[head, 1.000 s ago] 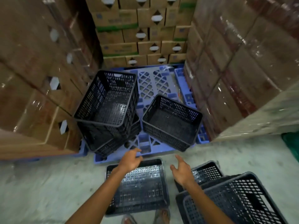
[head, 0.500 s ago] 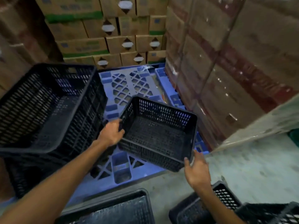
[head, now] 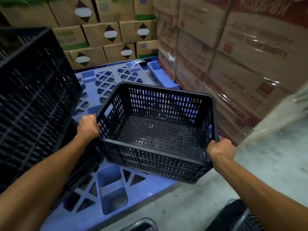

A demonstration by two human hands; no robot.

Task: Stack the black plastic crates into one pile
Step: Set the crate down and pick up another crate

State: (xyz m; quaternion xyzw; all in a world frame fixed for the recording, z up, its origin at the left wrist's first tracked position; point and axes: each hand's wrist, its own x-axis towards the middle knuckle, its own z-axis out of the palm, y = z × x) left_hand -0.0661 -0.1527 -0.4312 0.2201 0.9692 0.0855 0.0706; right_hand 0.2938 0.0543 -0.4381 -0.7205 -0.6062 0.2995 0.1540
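Note:
An empty black plastic crate (head: 158, 130) with slotted walls sits in the middle of the view, over the front of a blue pallet (head: 110, 189). My left hand (head: 88, 126) grips its near left rim corner. My right hand (head: 220, 149) grips its near right rim corner. A pile of black crates (head: 33, 97) stands tilted at the left, close beside the held crate. The rims of two more black crates show at the bottom edge, one in the middle (head: 141, 225) and one at the right (head: 236, 217).
Shrink-wrapped cartons (head: 233, 55) form a tall wall at the right, close to the held crate. Stacked cardboard boxes (head: 106, 34) fill the back. Pale concrete floor (head: 191, 205) lies in front of the pallet.
I have leaned in closer. Both hands, open and reaching a second ago, have closed on the near rim corners of the single crate, which now looks slightly lifted and tilted.

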